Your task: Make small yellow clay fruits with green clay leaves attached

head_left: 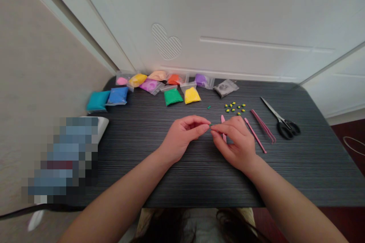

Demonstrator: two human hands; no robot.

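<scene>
My left hand (182,136) and my right hand (235,140) meet fingertip to fingertip over the middle of the dark ribbed table (199,174). Both pinch a tiny green piece (211,125) between thumb and forefinger. A pink tool (222,121) lies on the table partly under my right hand. Just behind my right hand sits a cluster of several small yellow-and-green clay bits (235,108). One loose green crumb (209,107) lies behind my left hand.
Bags of coloured clay line the back edge: teal (97,100), blue (117,95), green (172,97), yellow (192,95), purple (201,80), grey (225,88) and others. Pink tweezers (264,126), a pink stick (255,135) and black scissors (282,121) lie right. White cabinet doors stand behind.
</scene>
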